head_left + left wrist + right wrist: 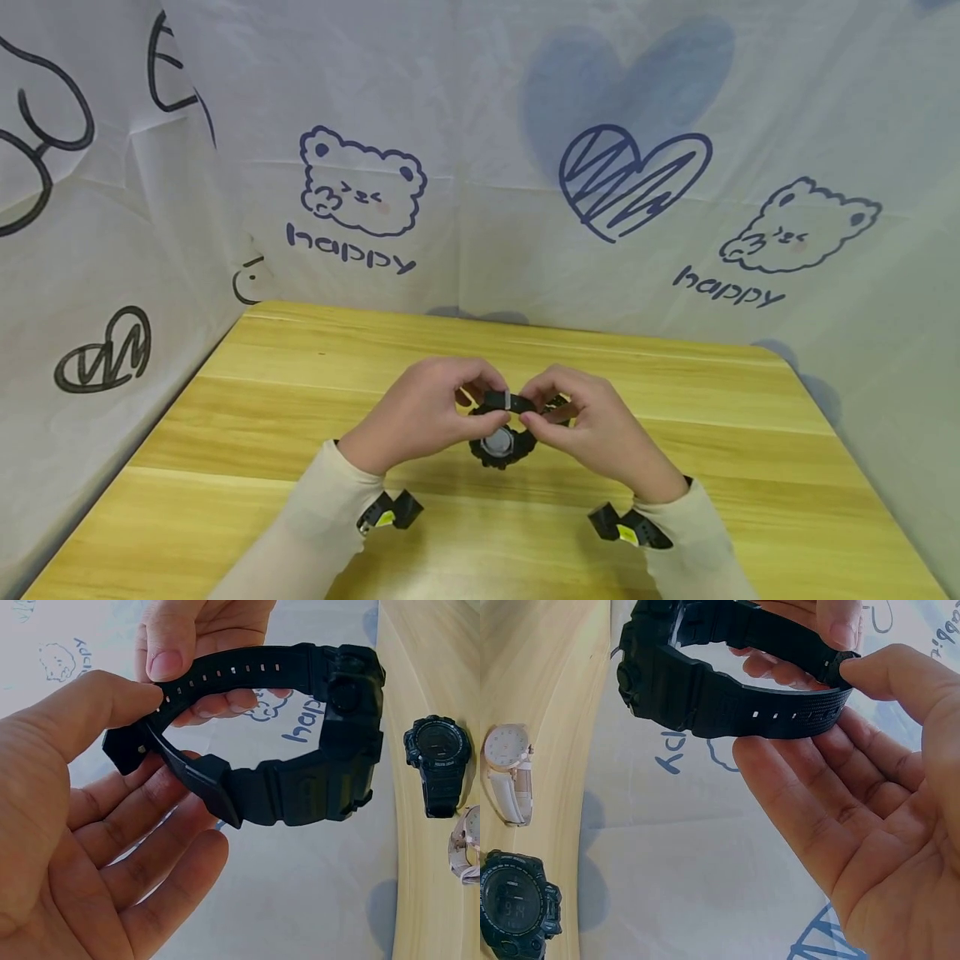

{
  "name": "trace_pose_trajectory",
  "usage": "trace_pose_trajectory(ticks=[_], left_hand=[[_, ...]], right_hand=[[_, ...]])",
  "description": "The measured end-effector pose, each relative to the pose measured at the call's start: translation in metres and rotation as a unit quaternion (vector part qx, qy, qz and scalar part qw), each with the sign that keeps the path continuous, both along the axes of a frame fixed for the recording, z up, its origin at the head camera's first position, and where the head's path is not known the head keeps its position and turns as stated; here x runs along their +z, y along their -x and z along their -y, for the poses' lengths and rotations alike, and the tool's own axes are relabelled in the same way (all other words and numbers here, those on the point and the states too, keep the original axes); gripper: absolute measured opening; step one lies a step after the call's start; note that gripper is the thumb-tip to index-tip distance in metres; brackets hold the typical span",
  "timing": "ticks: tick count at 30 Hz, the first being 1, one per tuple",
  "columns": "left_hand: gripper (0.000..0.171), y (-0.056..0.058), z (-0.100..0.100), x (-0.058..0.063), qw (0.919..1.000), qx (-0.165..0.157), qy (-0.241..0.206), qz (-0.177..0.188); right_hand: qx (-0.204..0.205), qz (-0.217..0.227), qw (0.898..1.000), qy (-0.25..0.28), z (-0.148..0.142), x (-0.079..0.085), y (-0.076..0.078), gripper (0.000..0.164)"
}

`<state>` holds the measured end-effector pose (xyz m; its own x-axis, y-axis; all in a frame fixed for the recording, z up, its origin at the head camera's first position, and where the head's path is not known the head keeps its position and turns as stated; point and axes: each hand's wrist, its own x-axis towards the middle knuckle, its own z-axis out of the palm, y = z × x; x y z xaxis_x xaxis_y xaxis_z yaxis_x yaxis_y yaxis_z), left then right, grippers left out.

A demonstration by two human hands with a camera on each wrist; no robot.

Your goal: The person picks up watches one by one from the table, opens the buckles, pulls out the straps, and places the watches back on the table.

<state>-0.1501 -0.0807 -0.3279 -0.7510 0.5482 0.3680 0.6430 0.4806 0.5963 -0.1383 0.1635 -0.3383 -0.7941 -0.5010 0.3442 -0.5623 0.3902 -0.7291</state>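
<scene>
A black wristwatch (498,445) hangs between both hands, its case low and its two strap (780,712) ends meeting at the top in a loop. My left hand (427,408) pinches the strap near the silver buckle (507,401), thumb on top. From the other side my right hand (592,421) pinches the strap end between thumb and fingers. A row of holes (233,670) shows along the strap in the left wrist view. Whether the buckle's pin sits in a hole is hidden by the fingertips.
Behind the held watch, a second black watch (439,750) with a round dial lies on the wooden table (247,400). Beside it is a pale-strapped watch (508,750). White cloth (487,208) printed with hearts and bears stands along the table's back and left edges.
</scene>
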Motion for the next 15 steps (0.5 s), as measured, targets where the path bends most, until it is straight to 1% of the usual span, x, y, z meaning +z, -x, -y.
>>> trace_pose_trajectory(ticks=[8, 15], left_hand=[[0.017, 0.0007, 0.0012, -0.0003, 0.9997, 0.002, 0.004, 0.023], [0.015, -0.0002, 0.0015, 0.0004, 0.9999, 0.003, 0.001, 0.009]], right_hand=[[-0.002, 0.005, 1.000, 0.003, -0.0005, 0.0003, 0.0006, 0.013], [0.000, 0.006, 1.000, 0.005, 0.0000, 0.0012, -0.0002, 0.013]])
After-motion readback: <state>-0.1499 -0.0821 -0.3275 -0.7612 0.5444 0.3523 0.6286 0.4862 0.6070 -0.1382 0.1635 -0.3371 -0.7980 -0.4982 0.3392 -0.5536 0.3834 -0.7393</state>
